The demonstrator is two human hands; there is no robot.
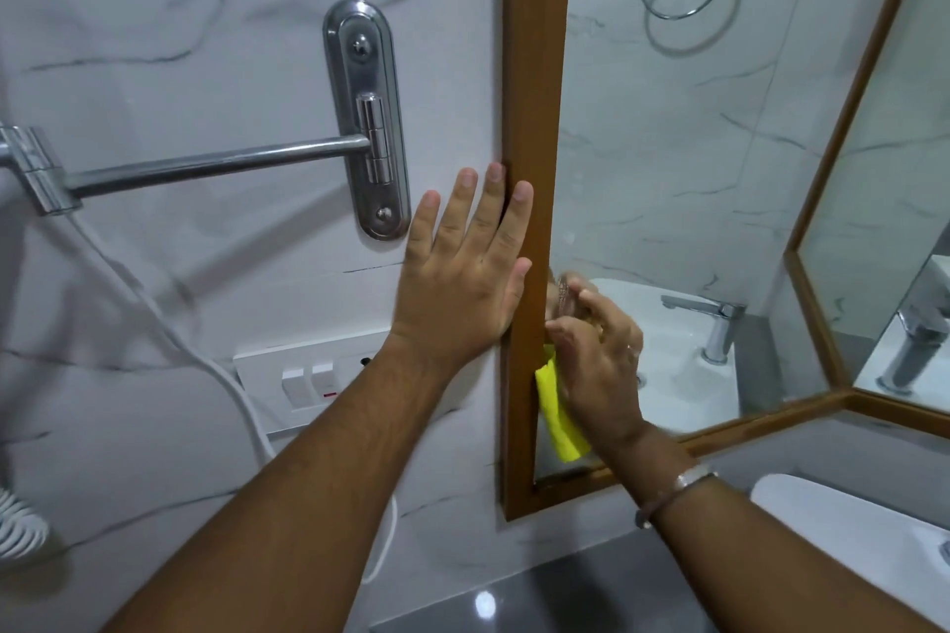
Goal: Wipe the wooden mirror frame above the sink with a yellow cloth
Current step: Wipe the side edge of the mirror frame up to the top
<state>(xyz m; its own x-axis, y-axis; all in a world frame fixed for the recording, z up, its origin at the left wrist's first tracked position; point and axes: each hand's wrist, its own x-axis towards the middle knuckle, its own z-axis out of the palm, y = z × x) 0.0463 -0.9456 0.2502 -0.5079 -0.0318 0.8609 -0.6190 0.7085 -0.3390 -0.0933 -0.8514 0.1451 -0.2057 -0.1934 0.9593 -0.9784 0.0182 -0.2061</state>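
Note:
The wooden mirror frame [534, 67] runs up the middle of the view, its left upright brown and glossy. My left hand [462, 267] lies flat and open against the marble wall, fingertips touching the upright's outer edge. My right hand [596, 360] is shut on the yellow cloth [558, 409] and presses it against the inner edge of the same upright, low down near the bottom corner. Part of the cloth hangs below my fingers over the mirror glass [668, 170]. A bracelet sits on my right wrist.
A chrome swing arm on an oval wall plate [367, 118] juts left of the frame. A white cord hangs by a switch panel [308, 375]. The white sink [848, 519] sits at lower right on a dark counter. A second framed mirror [884, 170] angles off at right.

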